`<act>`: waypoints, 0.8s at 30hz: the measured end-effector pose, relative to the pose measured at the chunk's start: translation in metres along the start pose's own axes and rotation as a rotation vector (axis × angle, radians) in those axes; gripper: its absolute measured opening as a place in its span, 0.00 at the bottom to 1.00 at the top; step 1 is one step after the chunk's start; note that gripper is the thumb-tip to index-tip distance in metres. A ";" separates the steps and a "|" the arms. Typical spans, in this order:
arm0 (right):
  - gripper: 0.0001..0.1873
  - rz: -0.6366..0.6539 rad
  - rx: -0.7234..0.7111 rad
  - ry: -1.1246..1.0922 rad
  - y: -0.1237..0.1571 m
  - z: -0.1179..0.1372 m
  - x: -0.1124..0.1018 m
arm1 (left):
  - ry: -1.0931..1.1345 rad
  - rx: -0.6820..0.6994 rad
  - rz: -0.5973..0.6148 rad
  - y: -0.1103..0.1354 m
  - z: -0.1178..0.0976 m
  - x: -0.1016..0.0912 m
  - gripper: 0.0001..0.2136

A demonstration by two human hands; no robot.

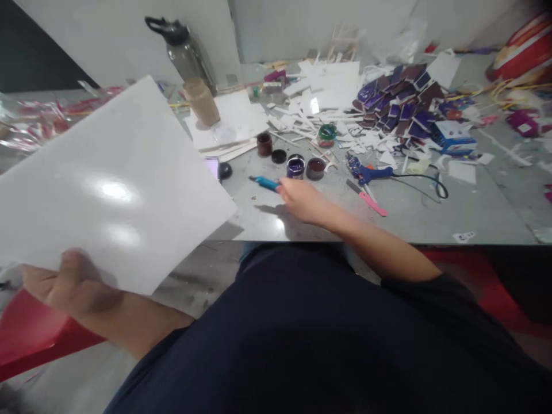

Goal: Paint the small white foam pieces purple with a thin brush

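A large glossy white board (116, 184) is held up at the left, tilted above the table's edge. My left hand (71, 284) grips its lower edge, thumb on the face and the other fingers partly hidden behind. Over the table, my right hand (302, 198) is closed round a slim teal craft knife (267, 183), its thin grey tip pointing left. Just beyond that hand stand an open jar of purple paint (295, 165) and a jar of dark red-brown paint (316, 168). A black lid (279, 156) lies beside them.
Further right lie a blue glue gun (373, 173) with a cord and a pink cutter (373, 203). White scraps (297, 121) and purple-painted pieces (401, 100) crowd the back. A bottle (183, 54), a brown cup (201, 102) and a phone (213, 167) are left of centre.
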State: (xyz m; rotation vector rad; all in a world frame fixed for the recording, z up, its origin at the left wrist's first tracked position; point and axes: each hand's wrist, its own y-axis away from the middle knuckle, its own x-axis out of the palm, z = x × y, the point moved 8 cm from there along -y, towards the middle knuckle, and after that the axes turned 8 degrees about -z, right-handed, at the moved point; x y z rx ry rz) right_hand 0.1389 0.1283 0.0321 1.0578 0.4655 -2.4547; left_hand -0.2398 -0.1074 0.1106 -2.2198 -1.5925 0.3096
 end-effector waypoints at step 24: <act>0.26 -0.741 0.206 -0.696 0.141 -0.091 -0.066 | 0.334 -0.229 0.451 0.132 0.090 0.172 0.29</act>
